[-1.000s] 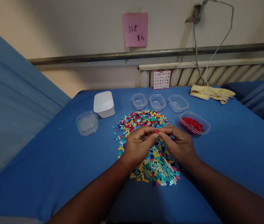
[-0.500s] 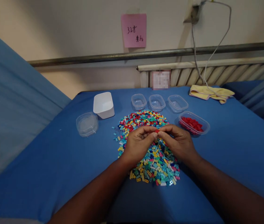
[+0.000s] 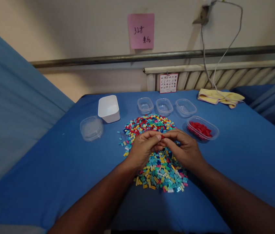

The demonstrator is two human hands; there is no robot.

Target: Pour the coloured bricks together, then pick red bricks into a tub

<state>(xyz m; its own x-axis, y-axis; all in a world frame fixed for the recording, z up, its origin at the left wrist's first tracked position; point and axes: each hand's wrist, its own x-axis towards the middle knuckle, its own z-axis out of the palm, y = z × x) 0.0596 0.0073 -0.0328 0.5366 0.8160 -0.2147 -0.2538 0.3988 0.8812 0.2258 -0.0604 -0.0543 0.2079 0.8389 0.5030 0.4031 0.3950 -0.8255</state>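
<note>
Both hands meet over a pile of small coloured toy bricks (image 3: 161, 172) on the blue cloth. Between thumb and fingertips, my left hand (image 3: 145, 146) pinches a red toy brick (image 3: 162, 136), closed on it. My right hand (image 3: 184, 146) is closed too, its thumb and fingertips at the other side of the same brick; the brick is mostly covered by the fingers. Just beyond my right hand stands a clear plastic container (image 3: 214, 134) with red bricks (image 3: 200, 129) in it.
Three clear containers (image 3: 145, 110), (image 3: 164, 112), (image 3: 185, 112) line up behind the pile. A white tub (image 3: 109, 116) and stacked clear lids (image 3: 91, 129) are at left. A yellow cloth (image 3: 218, 97) lies back right, a cable (image 3: 214, 79) over it. Curtains hang at both sides.
My fingers have shifted slightly around the red brick, and less of it shows now. The fingers of my left hand curl lower beneath it. The containers and the pile stay put.
</note>
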